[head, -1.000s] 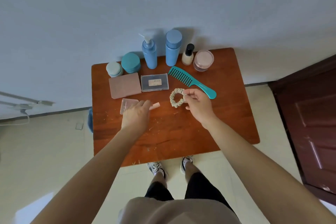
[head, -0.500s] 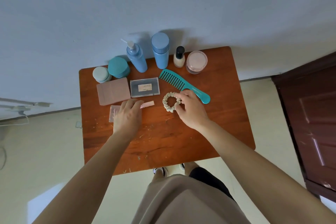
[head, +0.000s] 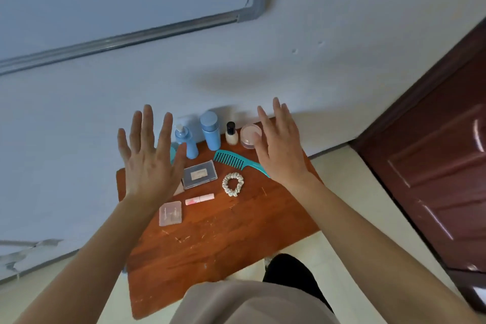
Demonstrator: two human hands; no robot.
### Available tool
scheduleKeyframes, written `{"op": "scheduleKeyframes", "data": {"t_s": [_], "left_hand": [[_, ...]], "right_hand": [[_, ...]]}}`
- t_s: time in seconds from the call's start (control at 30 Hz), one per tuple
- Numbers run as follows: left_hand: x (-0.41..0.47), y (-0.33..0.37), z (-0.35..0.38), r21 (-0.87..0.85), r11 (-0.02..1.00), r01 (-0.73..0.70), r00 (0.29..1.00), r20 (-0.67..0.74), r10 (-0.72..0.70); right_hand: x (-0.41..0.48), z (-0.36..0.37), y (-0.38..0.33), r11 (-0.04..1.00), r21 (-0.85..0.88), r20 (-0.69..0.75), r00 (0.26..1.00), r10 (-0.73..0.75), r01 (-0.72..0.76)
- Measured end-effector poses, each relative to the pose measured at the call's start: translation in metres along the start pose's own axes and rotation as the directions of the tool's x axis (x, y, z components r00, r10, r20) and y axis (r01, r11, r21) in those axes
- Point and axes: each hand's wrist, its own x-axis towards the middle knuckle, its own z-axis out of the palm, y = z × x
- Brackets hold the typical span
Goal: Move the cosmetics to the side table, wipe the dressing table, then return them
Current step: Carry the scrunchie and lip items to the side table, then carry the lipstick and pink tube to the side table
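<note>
My left hand (head: pixel 150 160) and my right hand (head: pixel 278 147) are raised above the wooden table (head: pixel 223 239), fingers spread, holding nothing. On the table lie a teal comb (head: pixel 236 162), a cream scrunchie (head: pixel 233 183), a pink tube (head: pixel 200 198), a clear pink case (head: pixel 170 213) and a grey compact (head: pixel 200 174). Along the wall stand a blue pump bottle (head: pixel 187 141), a blue capped bottle (head: pixel 210 130), a small black-capped bottle (head: pixel 231 134) and a pink jar (head: pixel 248 135). My left hand hides the items at the back left.
A pale wall with a framed board (head: pixel 126 37) rises behind the table. A dark brown door (head: pixel 434 166) stands at the right. Pale floor (head: pixel 349 192) lies between table and door. My legs and beige top are at the bottom.
Both hands have let go of the tube and the scrunchie and lifted up with fingers spread. The view has tilted upward and to the left.
</note>
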Motion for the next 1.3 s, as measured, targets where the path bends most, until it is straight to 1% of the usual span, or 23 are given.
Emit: {"op": "scheduleKeyframes", "data": {"t_s": [0.1, 0.17, 0.27, 0.33, 0.43, 0.57, 0.67, 0.8, 0.97, 1.13, 1.2, 1.3], "left_hand": [[-0.001, 0.015, -0.009, -0.104, 0.99, -0.094, 0.993, -0.077, 0.086], [-0.003, 0.033, -0.006, -0.159, 0.978, -0.136, 0.99, -0.06, 0.128], [-0.006, 0.069, -0.004, -0.201, 0.952, -0.231, 0.972, -0.006, 0.235], [-0.007, 0.101, -0.01, -0.216, 0.922, -0.322, 0.945, -0.017, 0.326], [-0.012, 0.159, -0.034, -0.257, 0.858, -0.445, 0.894, -0.07, 0.442], [-0.042, 0.244, -0.071, -0.282, 0.751, -0.597, 0.802, -0.19, 0.566], [-0.085, 0.312, -0.093, -0.31, 0.654, -0.69, 0.723, -0.247, 0.646], [-0.171, 0.416, -0.113, -0.337, 0.525, -0.781, 0.615, -0.271, 0.741], [-0.306, 0.547, -0.144, -0.34, 0.326, -0.882, 0.434, -0.32, 0.842], [-0.414, 0.643, -0.175, -0.315, 0.115, -0.942, 0.228, -0.349, 0.909], [-0.44, 0.672, -0.179, -0.317, 0.05, -0.947, 0.171, -0.365, 0.915], [-0.483, 0.722, -0.179, -0.34, -0.058, -0.939, 0.077, -0.37, 0.926]], "right_hand": [[-0.035, -0.035, 0.005, 0.985, -0.127, -0.132, 0.986, 0.101, -0.118], [-0.067, -0.053, 0.01, 0.965, -0.14, -0.186, 0.964, 0.192, -0.22], [-0.117, -0.08, 0.022, 0.924, -0.151, -0.205, 0.926, 0.319, -0.351], [-0.149, -0.103, 0.032, 0.894, -0.172, -0.236, 0.898, 0.371, -0.415], [-0.199, -0.144, 0.05, 0.848, -0.192, -0.325, 0.848, 0.419, -0.493], [-0.276, -0.193, 0.081, 0.76, -0.195, -0.459, 0.742, 0.488, -0.62], [-0.35, -0.225, 0.104, 0.696, -0.167, -0.543, 0.655, 0.526, -0.698], [-0.477, -0.261, 0.139, 0.61, -0.122, -0.629, 0.536, 0.563, -0.783], [-0.641, -0.311, 0.177, 0.441, -0.124, -0.678, 0.401, 0.617, -0.889], [-0.766, -0.347, 0.196, 0.265, -0.02, -0.713, 0.2, 0.673, -0.964], [-0.799, -0.356, 0.206, 0.22, -0.002, -0.729, 0.152, 0.667, -0.976], [-0.85, -0.365, 0.223, 0.131, 0.051, -0.736, 0.051, 0.675, -0.99]]}}
